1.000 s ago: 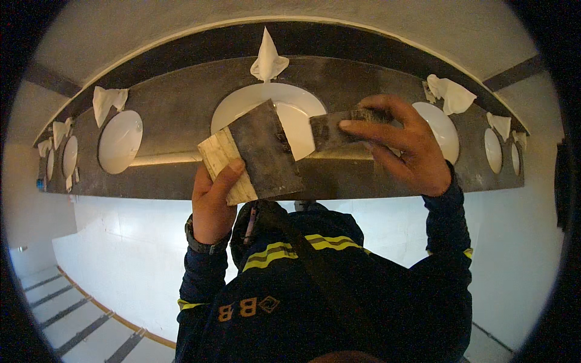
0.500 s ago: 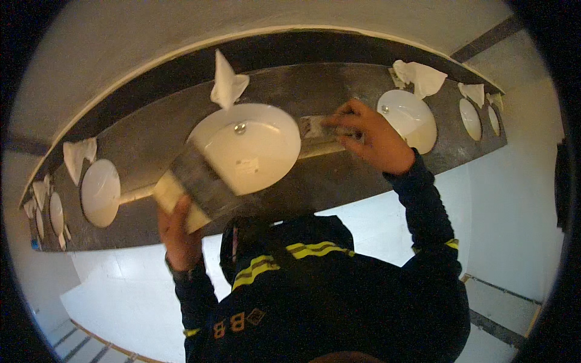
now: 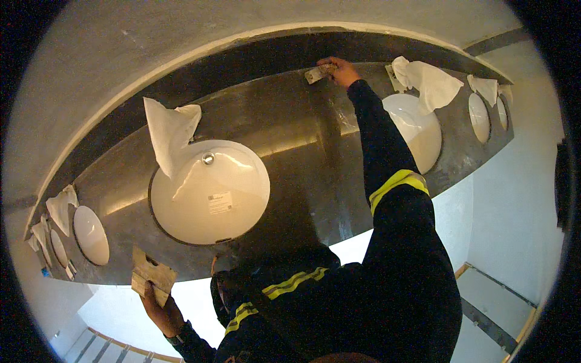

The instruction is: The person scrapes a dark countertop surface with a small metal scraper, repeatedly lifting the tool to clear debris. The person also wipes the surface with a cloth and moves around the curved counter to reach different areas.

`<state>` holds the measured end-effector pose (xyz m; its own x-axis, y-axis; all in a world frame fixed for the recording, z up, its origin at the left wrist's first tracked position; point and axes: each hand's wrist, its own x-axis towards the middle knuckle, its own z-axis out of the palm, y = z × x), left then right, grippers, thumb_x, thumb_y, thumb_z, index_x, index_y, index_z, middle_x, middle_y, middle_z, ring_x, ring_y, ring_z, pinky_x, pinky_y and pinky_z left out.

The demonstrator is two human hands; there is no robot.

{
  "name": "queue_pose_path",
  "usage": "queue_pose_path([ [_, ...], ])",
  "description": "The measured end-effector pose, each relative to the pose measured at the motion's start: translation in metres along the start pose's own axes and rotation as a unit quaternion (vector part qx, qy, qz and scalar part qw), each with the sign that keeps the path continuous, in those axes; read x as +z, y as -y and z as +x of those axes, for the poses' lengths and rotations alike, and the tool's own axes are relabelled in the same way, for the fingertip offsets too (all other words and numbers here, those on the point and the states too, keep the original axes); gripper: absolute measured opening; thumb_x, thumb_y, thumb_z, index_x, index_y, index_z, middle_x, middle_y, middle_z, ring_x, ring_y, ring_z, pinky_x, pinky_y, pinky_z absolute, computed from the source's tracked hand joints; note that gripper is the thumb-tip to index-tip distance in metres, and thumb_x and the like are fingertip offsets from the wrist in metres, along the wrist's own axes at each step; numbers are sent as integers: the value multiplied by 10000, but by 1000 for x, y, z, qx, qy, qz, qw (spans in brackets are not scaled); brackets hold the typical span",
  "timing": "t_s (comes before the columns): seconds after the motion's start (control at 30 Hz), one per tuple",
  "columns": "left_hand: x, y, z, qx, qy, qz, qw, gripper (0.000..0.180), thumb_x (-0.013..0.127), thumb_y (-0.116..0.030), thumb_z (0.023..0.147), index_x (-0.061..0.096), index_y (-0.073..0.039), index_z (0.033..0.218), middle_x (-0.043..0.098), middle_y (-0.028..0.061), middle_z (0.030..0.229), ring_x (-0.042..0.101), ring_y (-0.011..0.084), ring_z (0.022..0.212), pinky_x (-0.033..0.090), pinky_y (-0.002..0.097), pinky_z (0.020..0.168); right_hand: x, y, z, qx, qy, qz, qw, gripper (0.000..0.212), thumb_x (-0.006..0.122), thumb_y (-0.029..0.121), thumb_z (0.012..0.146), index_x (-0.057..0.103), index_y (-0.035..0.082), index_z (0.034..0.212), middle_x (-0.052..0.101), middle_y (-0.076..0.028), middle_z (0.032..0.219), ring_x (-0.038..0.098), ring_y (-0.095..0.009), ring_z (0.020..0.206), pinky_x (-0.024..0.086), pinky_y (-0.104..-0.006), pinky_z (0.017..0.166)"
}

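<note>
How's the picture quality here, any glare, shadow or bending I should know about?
Head view: fisheye bends the long counter into an arc, with a black rim round the frame. Glare streaks the counter beside the near sink; a dark shadow band runs down from the right hand. The left hand sits low in dimmer light, yet sharp.

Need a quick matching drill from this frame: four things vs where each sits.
Things:
1. putty knife
2. mortar board
3. nearest white basin
4. white wrapping

Places:
a. in the left hand, below the counter's front edge
b. set in the dark counter, centre-left
c. in the right hand, at the counter's back edge
d. over the tap spot right of the arm

Pairs: 1-c, 2-a, 3-b, 4-d
</note>
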<state>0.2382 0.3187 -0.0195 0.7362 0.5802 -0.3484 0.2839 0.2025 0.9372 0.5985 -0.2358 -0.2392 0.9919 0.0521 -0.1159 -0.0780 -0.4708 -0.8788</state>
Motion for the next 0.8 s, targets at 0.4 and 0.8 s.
queue_pose_path([
  [0.4,15,12,-5,4,-35,69,997,450,503,-212,844,376,28,1203,460,147,1143,461,217,1048,377,335,892,37,-47,32,62,-57,72,994,145,546,120,819,632,112,934,599,13,758,462,-50,555,387,-191,468],
  [0.8,24,7,-8,-4,-25,65,998,423,479,-228,855,395,47,1166,458,162,1127,466,222,1027,393,329,870,42,-36,32,-74,-128,-213,966,160,544,115,777,662,90,881,630,-131,892,601,-265,791,473,-349,729],
])
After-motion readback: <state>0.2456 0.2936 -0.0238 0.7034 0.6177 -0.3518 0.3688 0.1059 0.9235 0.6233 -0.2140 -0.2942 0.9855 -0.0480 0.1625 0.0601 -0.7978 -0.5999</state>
